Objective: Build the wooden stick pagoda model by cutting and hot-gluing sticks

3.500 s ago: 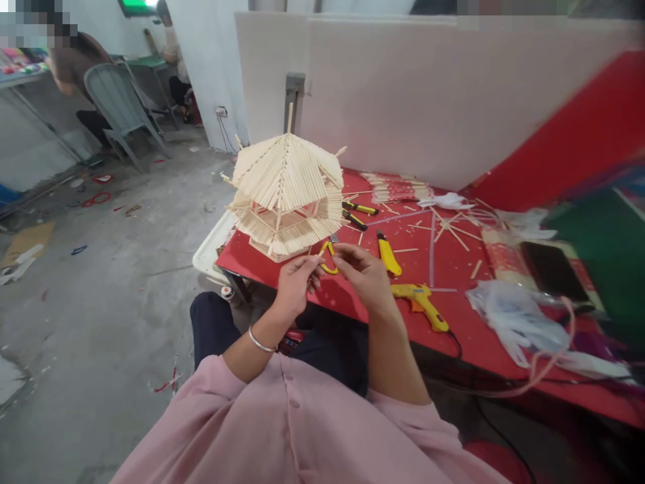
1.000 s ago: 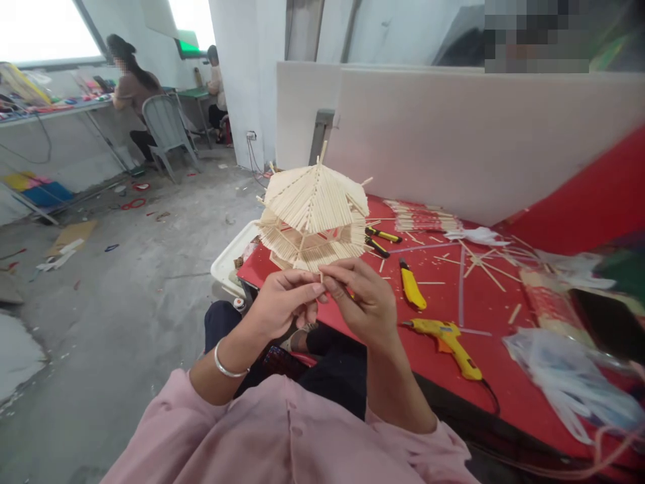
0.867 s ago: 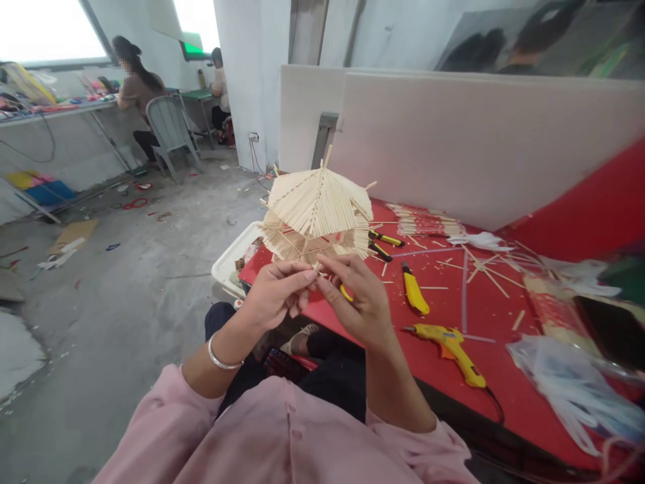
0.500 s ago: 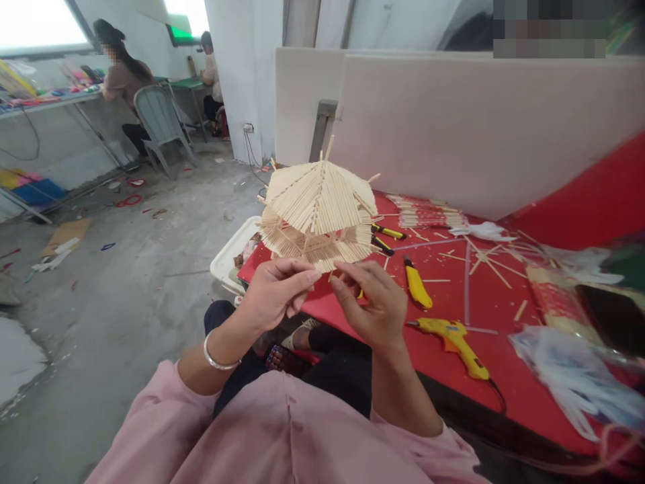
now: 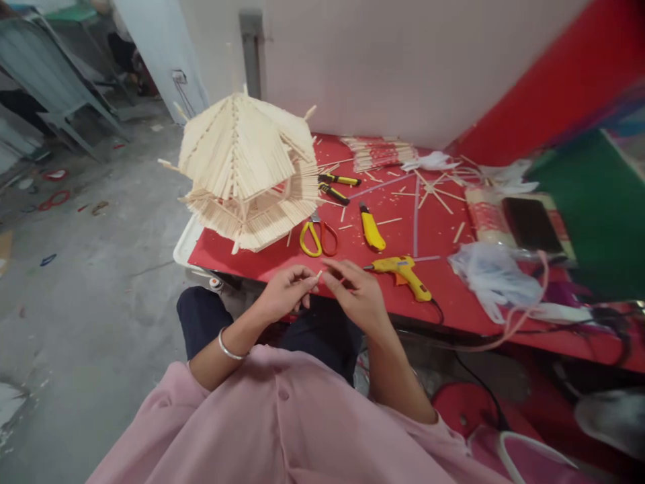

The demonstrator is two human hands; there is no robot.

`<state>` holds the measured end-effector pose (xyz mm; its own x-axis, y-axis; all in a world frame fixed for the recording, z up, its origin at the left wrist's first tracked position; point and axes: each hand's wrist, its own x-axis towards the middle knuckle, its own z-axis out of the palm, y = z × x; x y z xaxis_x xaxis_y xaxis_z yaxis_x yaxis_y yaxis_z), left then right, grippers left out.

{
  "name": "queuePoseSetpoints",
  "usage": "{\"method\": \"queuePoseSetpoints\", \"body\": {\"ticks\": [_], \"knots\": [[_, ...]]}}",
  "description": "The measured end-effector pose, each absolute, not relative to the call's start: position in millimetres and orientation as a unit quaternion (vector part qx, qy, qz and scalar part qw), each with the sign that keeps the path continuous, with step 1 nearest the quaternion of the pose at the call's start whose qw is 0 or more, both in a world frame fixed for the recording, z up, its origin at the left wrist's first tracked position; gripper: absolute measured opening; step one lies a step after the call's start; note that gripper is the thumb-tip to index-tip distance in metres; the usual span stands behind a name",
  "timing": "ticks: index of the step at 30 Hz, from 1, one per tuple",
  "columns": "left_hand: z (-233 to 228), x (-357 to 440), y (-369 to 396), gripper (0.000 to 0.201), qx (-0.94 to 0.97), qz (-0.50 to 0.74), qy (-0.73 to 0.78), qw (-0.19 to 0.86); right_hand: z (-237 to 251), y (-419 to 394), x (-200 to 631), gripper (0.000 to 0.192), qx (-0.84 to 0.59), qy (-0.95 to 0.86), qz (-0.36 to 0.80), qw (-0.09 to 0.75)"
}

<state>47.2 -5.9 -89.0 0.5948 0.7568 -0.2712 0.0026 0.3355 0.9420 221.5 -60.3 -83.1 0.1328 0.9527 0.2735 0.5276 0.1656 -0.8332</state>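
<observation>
- Left hand (image 5: 286, 294): raised in front of the lap, just short of the table (image 5: 282, 259) edge; thumb and forefinger are pinched on a short stick (image 5: 318, 275), whose pale tip shows between the two hands.
- Right hand (image 5: 357, 298): opposite the left and almost touching it; its fingertips meet at the same stick, the other fingers loosely curled. Whether it grips the stick or only steadies it cannot be told.
- Stick: held in the air between the hands, below and in front of the model (image 5: 249, 171), apart from it.
- Model: a two-tiered roofed house of pale sticks, standing on the table's left corner, with a few stick ends jutting from its eaves.
- Scissors (image 5: 316, 236): yellow-handled, lying on the table just right of the model and nearest the hands.
- Knife (image 5: 371, 228) and glue gun (image 5: 403, 272): both yellow, lying right of the scissors; the glue gun is just beyond the right hand, its cord trailing off the table edge.
- Step in hand, as a judgement: one stick is being handled and readied between the fingers, not yet set to the model.
- Next move, as a judgement: fixing the stick would call for glue at its end, so one hand must let go to reach the glue gun, then a light, steady placing among the fragile eaves.
</observation>
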Motion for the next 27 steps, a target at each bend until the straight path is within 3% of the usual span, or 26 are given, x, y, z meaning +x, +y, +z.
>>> {"method": "queuePoseSetpoints", "body": {"ticks": [7,11,17,23,27], "knots": [[-81.4,83.2,3.4,0.048,0.466,0.277,0.364,0.757,-83.0,-44.1,244.4,0.023,-0.589,-0.593,0.267,0.481],[-80.1,105.1,15.1,0.048,0.473,0.293,0.366,0.746,-78.4,-43.0,271.9,0.024,-0.591,-0.625,0.239,0.45],[-79.9,136.9,48.2,0.038,0.522,0.343,0.373,0.686,-53.6,-42.4,331.7,0.034,-0.609,-0.695,0.24,0.297],[-101.7,171.8,89.1,0.019,0.596,0.384,0.4,0.581,-37.4,-21.8,400.7,0.045,-0.599,-0.721,0.342,0.06],[-112.6,179.5,109.9,0.014,0.705,0.382,0.398,0.447,-45.8,4.5,442.8,0.049,-0.616,-0.717,0.326,0.005]]}}
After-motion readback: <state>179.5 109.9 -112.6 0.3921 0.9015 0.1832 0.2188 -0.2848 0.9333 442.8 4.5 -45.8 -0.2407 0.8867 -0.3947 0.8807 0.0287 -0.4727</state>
